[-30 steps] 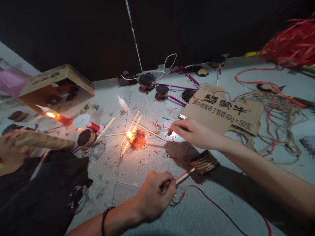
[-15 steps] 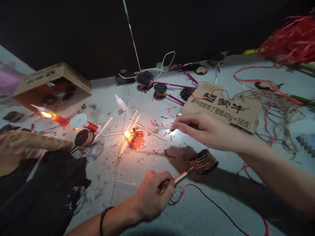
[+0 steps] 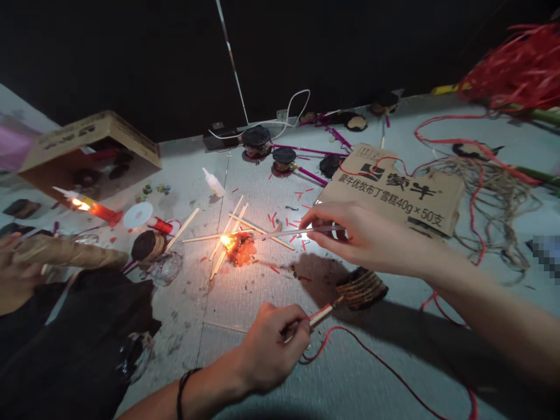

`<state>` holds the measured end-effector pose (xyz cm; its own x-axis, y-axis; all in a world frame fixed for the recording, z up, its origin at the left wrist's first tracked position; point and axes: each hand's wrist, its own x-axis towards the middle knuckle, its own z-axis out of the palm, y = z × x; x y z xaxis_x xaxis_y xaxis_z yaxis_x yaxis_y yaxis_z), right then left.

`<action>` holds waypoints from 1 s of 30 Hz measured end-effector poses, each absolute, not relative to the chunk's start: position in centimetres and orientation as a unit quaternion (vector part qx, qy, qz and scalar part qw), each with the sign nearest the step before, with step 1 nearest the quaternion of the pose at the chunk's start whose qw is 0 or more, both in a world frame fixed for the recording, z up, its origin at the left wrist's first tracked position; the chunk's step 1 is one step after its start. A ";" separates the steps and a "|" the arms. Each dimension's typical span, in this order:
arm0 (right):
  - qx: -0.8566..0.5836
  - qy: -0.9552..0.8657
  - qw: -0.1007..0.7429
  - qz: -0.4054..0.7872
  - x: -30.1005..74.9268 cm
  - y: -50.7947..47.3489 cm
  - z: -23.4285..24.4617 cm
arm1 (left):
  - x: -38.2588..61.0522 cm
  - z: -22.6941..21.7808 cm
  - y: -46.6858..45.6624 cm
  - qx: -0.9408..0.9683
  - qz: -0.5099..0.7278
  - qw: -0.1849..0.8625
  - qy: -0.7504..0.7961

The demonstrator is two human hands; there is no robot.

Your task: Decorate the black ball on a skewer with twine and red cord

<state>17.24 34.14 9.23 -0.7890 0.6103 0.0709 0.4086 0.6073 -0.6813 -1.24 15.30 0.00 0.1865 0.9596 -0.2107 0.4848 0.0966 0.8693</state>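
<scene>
My left hand is closed around a pale wooden stick. At the stick's far end is a small drum-like piece with ribbed brown sides, and red cord lies along the stick. My right hand pinches a translucent glue stick between thumb and fingers. Its tip points left, close beside a small flame; whether they touch I cannot tell. The flame burns at a melted red wax puddle, among several thin wooden sticks.
A lit red candle lies tilted at left. Another person's hand is beside a brown wrapped roll. A white glue bottle, an open cardboard box, a cardboard sheet and red cord lie around.
The fingers of my right hand have shifted along the glue stick, whose rear end now shows past them. Its tip has drawn slightly right of the flame. My left hand stays still.
</scene>
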 end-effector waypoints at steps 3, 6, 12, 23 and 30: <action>-0.286 -0.885 0.154 0.334 16.9 34.3 8.5 | -1.2 0.0 15.2 0.623 0.258 0.452 0.585; -0.290 -0.886 0.151 0.329 16.7 34.5 7.9 | -1.2 0.0 15.2 0.628 0.257 0.445 0.585; -0.287 -0.888 0.158 0.322 16.0 34.4 6.8 | -1.2 0.1 15.2 0.624 0.258 0.451 0.583; -0.255 -0.922 0.134 0.259 15.3 33.1 5.0 | -1.1 0.0 15.3 0.624 0.268 0.456 0.575; -0.221 -0.939 0.155 0.213 15.6 32.5 5.6 | -1.0 0.2 15.3 0.616 0.292 0.465 0.565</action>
